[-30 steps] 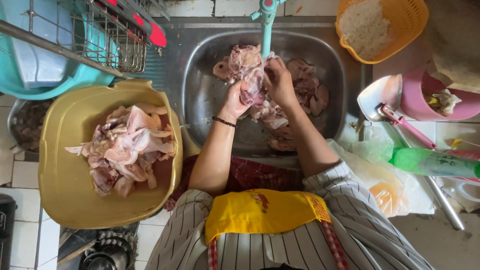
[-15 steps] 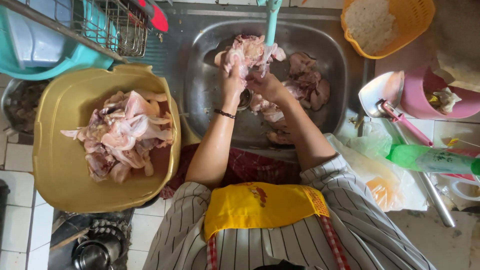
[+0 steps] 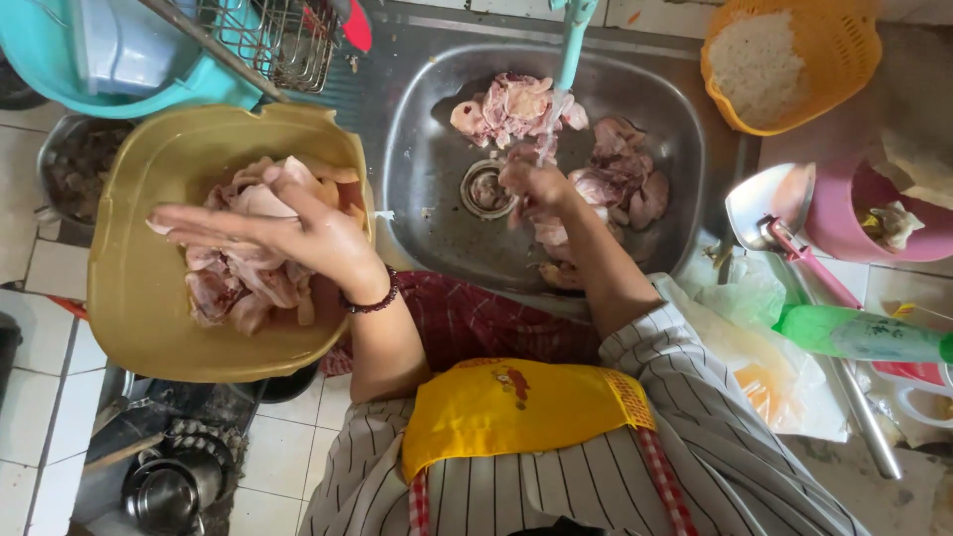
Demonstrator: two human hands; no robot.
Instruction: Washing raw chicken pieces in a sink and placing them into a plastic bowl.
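From the head view, the left hand point(image 3: 288, 233) lies spread flat, fingers released, on raw chicken pieces point(image 3: 248, 258) in one yellow basin point(image 3: 149, 328). The right hand point(image 3: 536, 189) grasps one chicken piece point(image 3: 551, 230) under one teal tap point(image 3: 574, 40) in the single steel sink point(image 3: 427, 169); two meat heaps point(image 3: 615, 179) lie there.

A domestic kitchen washing area, seen from above. A steel sink point(image 3: 437, 208) holding raw chicken pieces point(image 3: 516, 104) sits under a teal tap point(image 3: 574, 40), flanked by a yellow basin point(image 3: 149, 328) of more meat, a wire dish rack point(image 3: 273, 40), an orange basket of rice point(image 3: 794, 60) and a ladle point(image 3: 769, 203). Metal pots point(image 3: 164, 491) stand on the white tiled floor point(image 3: 40, 397) beside the counter.
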